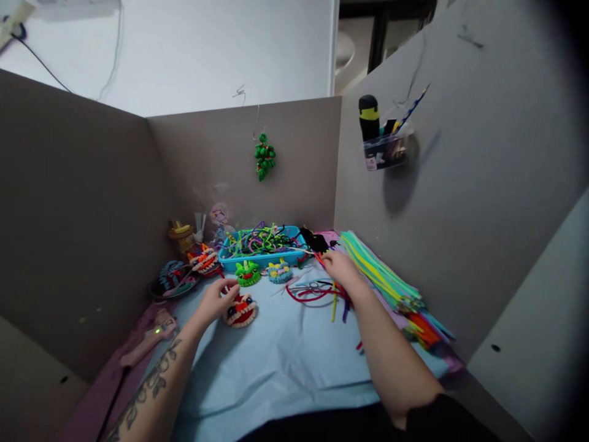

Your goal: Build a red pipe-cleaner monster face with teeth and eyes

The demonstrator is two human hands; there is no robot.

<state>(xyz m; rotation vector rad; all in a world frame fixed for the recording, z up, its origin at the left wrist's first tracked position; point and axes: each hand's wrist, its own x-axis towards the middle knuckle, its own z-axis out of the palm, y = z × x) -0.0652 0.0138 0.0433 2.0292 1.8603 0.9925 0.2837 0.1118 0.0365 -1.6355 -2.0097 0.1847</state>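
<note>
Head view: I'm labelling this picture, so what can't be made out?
In the head view:
Right hand: exact grip, too small and blurred.
Left hand: any contact with the round red-and-cream fuzzy piece, too small.
Blue plastic tray: floor, hidden by tangled multicoloured fuzzy strips.
Black fabric garment: the rest, cut off by the bottom edge.

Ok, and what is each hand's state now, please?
Left hand: partly curled by the red figure; grip cannot be told.
Right hand: at coloured strands; grip cannot be told.
</note>
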